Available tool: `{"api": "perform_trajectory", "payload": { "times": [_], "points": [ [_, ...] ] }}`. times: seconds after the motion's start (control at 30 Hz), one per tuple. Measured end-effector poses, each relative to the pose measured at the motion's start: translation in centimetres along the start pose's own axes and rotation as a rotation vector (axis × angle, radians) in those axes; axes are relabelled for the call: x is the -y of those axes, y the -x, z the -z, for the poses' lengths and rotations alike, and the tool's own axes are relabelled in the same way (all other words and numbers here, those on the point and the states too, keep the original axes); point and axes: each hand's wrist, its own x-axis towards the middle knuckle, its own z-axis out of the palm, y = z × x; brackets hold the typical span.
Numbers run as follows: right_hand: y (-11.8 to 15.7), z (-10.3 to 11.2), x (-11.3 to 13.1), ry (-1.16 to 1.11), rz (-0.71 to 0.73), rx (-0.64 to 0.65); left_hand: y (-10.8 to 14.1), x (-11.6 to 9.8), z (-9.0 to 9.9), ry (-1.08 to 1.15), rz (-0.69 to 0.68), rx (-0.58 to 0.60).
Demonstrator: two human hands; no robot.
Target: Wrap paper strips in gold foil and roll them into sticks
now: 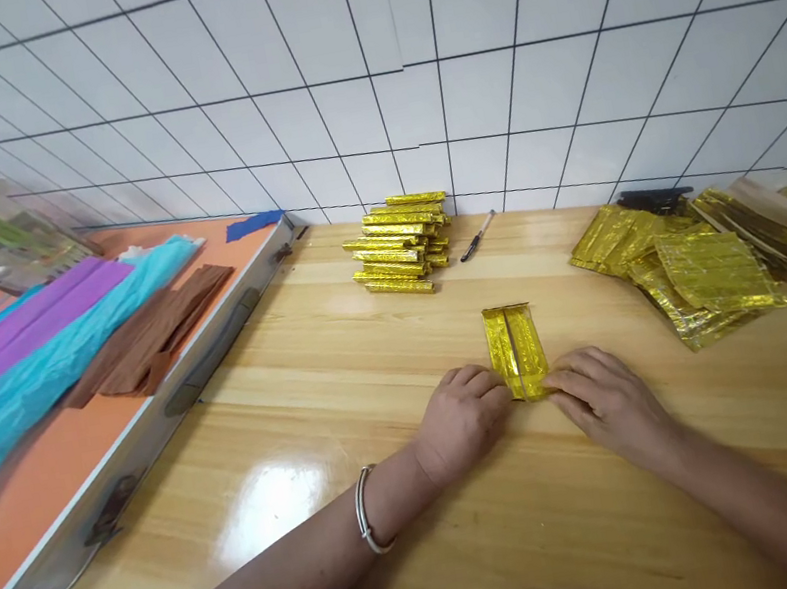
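Observation:
A small piece of gold foil paper point(515, 344) lies flat on the wooden table, creased lengthwise with a dark line down its middle. At its lower left corner is my left hand point(465, 419), fingers curled and pressed together on the edge. My right hand point(607, 404) pinches the lower right corner between thumb and fingers. Beyond the sheet sits a stack of rolled gold foil tubes point(401, 247), close to the wall. Several flat gold foil sheets point(716, 268) lie in an overlapping pile to the right.
A black pen point(478, 237) rests beside the stack of tubes. On the left, an orange-topped table point(39, 489) holds purple crepe paper point(27, 334), light blue crepe paper point(73, 376), brown crepe paper point(156, 331) and a plastic basket point(34, 241). The white tiled wall point(348, 38) bounds the back.

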Motion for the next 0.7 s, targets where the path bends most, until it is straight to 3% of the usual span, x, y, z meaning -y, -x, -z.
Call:
{"api": "perform_trajectory", "payload": {
  "times": [0.37,0.7],
  "points": [
    [-0.9,0.0,0.2,-0.099,-0.141,0.064,-1.1,-0.5,0.0,0.043,0.209,0.003],
    [-0.4,0.0,1.5,0.028,0.013,-0.012,-0.8,-0.1,-0.1,0.104,0.166,0.013]
  ]
}}
